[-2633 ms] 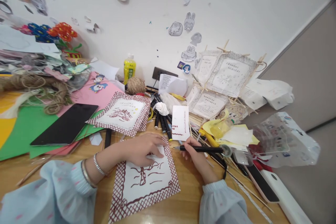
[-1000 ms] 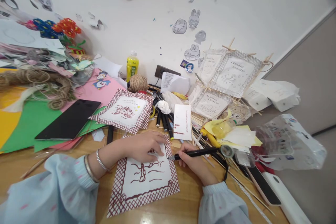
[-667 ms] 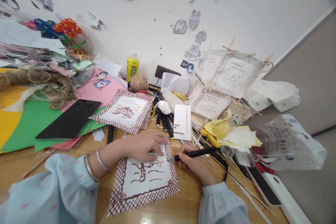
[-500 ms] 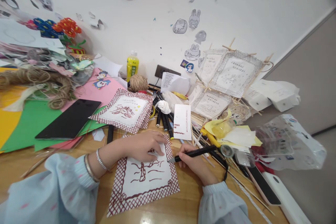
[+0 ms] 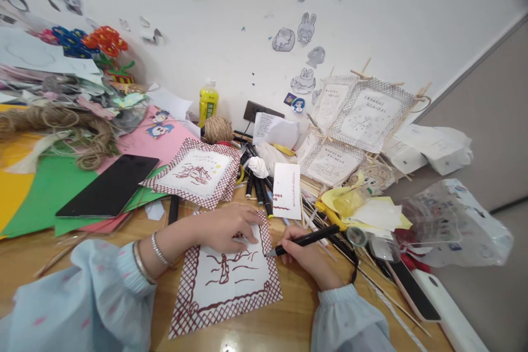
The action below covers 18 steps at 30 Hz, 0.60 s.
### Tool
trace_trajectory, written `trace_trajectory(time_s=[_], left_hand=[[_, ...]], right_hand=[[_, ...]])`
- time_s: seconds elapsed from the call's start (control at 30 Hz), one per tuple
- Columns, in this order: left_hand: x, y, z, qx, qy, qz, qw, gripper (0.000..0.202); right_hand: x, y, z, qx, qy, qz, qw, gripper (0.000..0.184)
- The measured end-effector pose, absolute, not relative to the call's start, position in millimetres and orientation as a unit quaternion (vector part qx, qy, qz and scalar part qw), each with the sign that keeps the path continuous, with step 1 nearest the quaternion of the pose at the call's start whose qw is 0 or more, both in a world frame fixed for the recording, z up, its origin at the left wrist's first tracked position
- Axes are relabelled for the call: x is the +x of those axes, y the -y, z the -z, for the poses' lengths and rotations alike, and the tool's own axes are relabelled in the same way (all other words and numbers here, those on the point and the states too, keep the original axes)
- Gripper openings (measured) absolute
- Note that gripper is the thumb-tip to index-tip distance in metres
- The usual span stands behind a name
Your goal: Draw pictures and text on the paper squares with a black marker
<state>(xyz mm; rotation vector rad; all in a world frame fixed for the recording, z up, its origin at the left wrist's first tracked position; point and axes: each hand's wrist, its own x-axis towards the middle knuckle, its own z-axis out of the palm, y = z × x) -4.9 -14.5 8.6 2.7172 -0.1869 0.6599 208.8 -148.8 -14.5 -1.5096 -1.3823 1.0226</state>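
A sheet of paper [image 5: 231,294] with a dark red crosshatched border and a line drawing lies on the wooden table before me. My left hand [image 5: 233,229] rests palm down on its upper part, fingers spread and covering some of the drawing. Between the fingers of my right hand [image 5: 297,253] is a black marker [image 5: 309,238], slanted, with its tip at the inner edge of the sheet's right border. Whether the tip touches the paper I cannot tell. Behind my left hand lies a second bordered drawing [image 5: 198,171] with yellow dots.
A black tablet [image 5: 109,186] lies left on coloured paper [image 5: 45,192]. Several black markers [image 5: 259,192] and a white card [image 5: 286,191] lie behind my hands. Framed drawings on sticks [image 5: 367,115] lean by the wall. Right are a plastic bag [image 5: 462,225] and a phone [image 5: 414,290].
The marker tip has shifted very slightly down along the right border, with my right hand. My left hand stays in place on the sheet.
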Motion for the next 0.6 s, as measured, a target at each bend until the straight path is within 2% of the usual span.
trace_trajectory(time_s=[0.27,0.6], left_hand=[[-5.2,12.4,-7.5,0.958,0.075,-0.198,0.195,0.019],[-5.1,14.3,-12.0,0.968,0.066,-0.164,0.177,0.016]], right_hand=[[205.3,150.9,7.8,-0.598,0.54,-0.427,0.41,0.018],[207.6,150.3,9.1,-0.601,0.534,-0.433,0.408,0.015]])
